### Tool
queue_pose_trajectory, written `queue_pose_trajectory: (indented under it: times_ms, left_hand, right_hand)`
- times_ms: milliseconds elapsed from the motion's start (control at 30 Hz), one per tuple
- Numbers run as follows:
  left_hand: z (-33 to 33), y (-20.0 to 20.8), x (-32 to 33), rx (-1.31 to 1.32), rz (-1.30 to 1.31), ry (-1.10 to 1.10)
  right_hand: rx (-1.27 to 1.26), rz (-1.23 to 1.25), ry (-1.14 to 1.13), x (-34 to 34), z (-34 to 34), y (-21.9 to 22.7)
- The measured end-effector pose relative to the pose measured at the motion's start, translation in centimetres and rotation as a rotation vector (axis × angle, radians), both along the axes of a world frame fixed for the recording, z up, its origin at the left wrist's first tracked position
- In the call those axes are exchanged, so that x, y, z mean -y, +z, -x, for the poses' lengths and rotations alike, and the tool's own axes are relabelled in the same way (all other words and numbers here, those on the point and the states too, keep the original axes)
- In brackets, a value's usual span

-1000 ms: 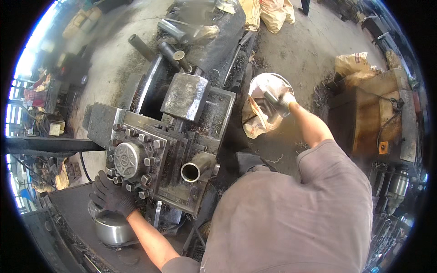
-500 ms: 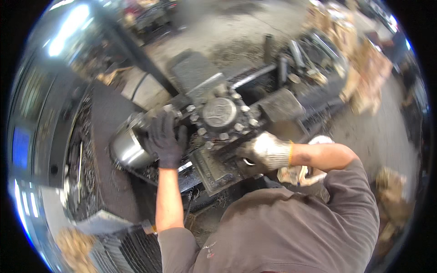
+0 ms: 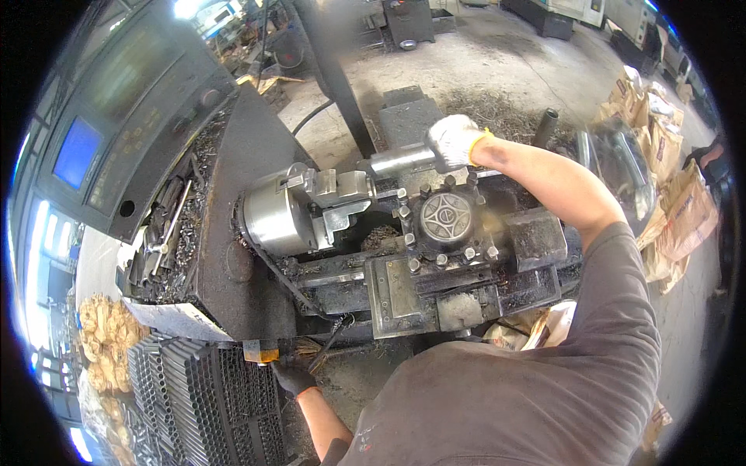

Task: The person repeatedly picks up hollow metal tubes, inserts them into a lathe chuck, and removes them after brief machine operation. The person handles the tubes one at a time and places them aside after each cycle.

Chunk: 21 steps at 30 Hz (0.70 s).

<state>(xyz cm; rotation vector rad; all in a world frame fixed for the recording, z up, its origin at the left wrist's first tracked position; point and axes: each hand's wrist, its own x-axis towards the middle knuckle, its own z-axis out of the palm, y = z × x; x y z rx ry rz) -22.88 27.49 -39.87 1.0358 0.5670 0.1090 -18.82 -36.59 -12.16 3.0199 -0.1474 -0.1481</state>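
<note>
My right hand (image 3: 457, 141), in a white glove with a yellow cuff, reaches over to the far side of a lathe. Its fingers are curled closed beside a shiny metal bar or rail (image 3: 402, 159); what they hold is hidden. Just nearer is the round-topped tool post (image 3: 446, 217), ringed with several bolts. To its left sits the silver chuck (image 3: 273, 216) with stepped jaws (image 3: 339, 198). My left hand (image 3: 295, 379), in a dark glove with an orange cuff, is low at the left by a yellow-orange piece (image 3: 262, 355) on the machine. Its fingers blend into the dark background.
Stacked metal tubes (image 3: 206, 396) stand at the lower left. A control panel with a blue screen (image 3: 77, 152) rises at the left, next to a chip-filled tray holding a wrench (image 3: 169, 233). Paper sacks (image 3: 684, 213) lean at the right; metal shavings (image 3: 497, 116) litter the floor behind.
My left hand has left the chuck and dropped to the lower left. My right hand has moved from the tool post's near side to its far side. The view has shifted too.
</note>
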Motion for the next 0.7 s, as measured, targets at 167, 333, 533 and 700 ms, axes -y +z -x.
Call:
queue_pose_trajectory:
  times_ms: [167,333,533,700]
  left_hand:
    - [-0.8,3.8,-3.5,-0.008,0.132,-0.047]
    - [-1.0,5.6,-4.2,-0.174,0.183,0.020]
    - [-1.8,3.2,-5.1,0.017,-0.175,-0.048]
    - [-2.6,0.1,-6.3,0.092,-0.295,0.016]
  right_hand:
    - [-0.137,-0.287,0.414,3.4,-3.8,-7.9]
    - [-0.334,-0.697,0.225,3.3,-3.7,-8.3]
    - [-0.399,-0.688,0.005,-3.9,-7.6,-4.3]
    - [-0.309,-0.963,0.133,-6.2,-9.5,-4.9]
